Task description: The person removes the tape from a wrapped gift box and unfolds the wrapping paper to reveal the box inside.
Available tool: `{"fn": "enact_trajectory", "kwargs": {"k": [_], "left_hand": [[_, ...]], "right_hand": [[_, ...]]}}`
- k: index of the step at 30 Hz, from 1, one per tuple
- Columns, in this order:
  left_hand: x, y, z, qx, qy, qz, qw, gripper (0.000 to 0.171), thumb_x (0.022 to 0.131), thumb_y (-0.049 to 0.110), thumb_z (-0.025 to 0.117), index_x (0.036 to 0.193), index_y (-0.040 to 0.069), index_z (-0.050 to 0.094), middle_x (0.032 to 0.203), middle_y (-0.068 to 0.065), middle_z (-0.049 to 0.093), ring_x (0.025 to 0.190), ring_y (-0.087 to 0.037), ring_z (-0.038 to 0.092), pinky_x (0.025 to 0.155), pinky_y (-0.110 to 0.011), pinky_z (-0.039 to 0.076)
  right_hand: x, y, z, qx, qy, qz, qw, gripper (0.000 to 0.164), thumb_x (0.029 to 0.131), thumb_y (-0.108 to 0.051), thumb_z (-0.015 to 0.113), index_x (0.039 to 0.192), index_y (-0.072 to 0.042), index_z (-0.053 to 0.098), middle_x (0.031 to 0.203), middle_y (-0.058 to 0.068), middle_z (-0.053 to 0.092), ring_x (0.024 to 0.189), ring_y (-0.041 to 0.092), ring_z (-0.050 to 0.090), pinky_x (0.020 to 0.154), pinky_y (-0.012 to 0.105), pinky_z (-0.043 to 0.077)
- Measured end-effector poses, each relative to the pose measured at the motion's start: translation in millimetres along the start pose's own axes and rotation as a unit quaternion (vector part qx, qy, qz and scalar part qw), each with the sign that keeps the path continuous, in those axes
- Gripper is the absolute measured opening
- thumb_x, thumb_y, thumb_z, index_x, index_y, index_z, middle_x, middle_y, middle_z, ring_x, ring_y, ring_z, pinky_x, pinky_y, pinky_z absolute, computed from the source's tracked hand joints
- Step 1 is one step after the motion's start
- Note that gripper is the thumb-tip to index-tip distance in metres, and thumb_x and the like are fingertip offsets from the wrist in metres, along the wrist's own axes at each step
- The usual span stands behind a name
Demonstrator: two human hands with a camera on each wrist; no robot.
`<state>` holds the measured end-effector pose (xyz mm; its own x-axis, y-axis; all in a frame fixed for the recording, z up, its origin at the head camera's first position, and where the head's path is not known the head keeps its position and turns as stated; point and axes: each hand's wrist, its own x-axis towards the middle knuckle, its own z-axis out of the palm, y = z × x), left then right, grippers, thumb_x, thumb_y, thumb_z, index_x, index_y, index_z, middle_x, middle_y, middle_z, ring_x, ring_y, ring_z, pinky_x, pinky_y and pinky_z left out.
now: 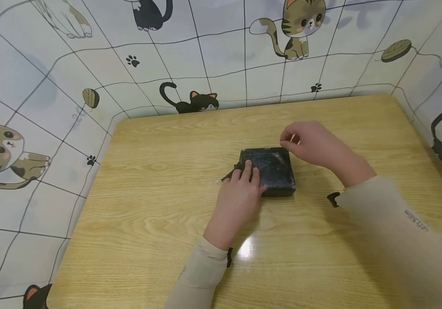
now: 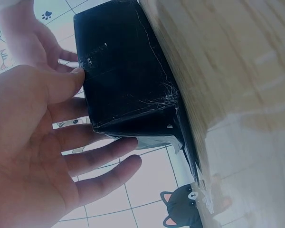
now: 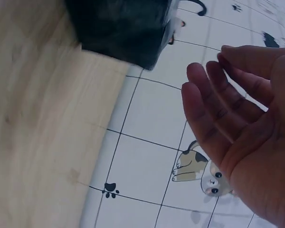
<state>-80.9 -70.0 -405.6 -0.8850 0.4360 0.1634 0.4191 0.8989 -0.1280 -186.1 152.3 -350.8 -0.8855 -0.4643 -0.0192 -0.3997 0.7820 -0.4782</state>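
Observation:
A flat, box-shaped package in black plastic wrapping (image 1: 271, 169) lies on the wooden table, scuffed on top, with a loose flap of wrapping at its left side. My left hand (image 1: 240, 197) rests on the package's left part with its fingers fairly straight. In the left wrist view its thumb (image 2: 66, 85) touches the edge of the black package (image 2: 126, 66). By the far right corner of the package, my right hand (image 1: 309, 141) has its thumb and index fingertips together. Whether anything thin is between them cannot be told. The right wrist view shows its other fingers (image 3: 204, 114) partly bent, apart from the package.
The pale wooden tabletop (image 1: 147, 206) surrounds the package. Behind and beside it stand walls (image 1: 221, 56) with a cat-print grid pattern. A small black piece (image 1: 333, 199) shows by the right sleeve cuff, and another black strip (image 1: 229, 257) by the left cuff.

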Motion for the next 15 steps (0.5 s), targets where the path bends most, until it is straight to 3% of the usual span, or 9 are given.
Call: {"fn": "enact_trajectory", "kwargs": {"k": [3, 10, 15], "left_hand": [[-0.5, 0.8, -0.1, 0.006, 0.004, 0.002, 1.0000, 0.053, 0.111, 0.049, 0.051, 0.147, 0.013, 0.066, 0.156, -0.013, 0.061, 0.121, -0.027, 0.070, 0.085, -0.039, 0.064], [-1.7, 1.7, -1.0, 0.008, -0.013, -0.001, 0.9999, 0.055, 0.112, 0.050, 0.048, 0.149, 0.013, 0.064, 0.157, -0.013, 0.060, 0.123, -0.028, 0.070, 0.087, -0.040, 0.064], [0.5, 1.8, -2.3, 0.010, -0.014, 0.000, 0.9999, 0.054, 0.112, 0.049, 0.049, 0.150, 0.013, 0.063, 0.157, -0.013, 0.059, 0.122, -0.027, 0.070, 0.087, -0.039, 0.064]], "right_hand": [[-20, -5, 10, 0.009, 0.012, 0.010, 1.000, 0.014, 0.105, -0.017, 0.069, 0.109, -0.007, 0.077, 0.114, 0.014, 0.075, 0.101, 0.031, 0.072, 0.082, 0.051, 0.058], [-46, -20, 38, -0.053, 0.004, 0.025, 0.998, 0.029, 0.106, -0.023, 0.068, 0.123, -0.002, 0.077, 0.143, 0.024, 0.066, 0.133, 0.045, 0.063, 0.109, 0.061, 0.052], [-49, -27, 50, -0.120, 0.037, 0.019, 0.992, 0.033, 0.105, -0.020, 0.067, 0.126, 0.004, 0.076, 0.140, 0.026, 0.068, 0.128, 0.044, 0.068, 0.105, 0.058, 0.056]]}}
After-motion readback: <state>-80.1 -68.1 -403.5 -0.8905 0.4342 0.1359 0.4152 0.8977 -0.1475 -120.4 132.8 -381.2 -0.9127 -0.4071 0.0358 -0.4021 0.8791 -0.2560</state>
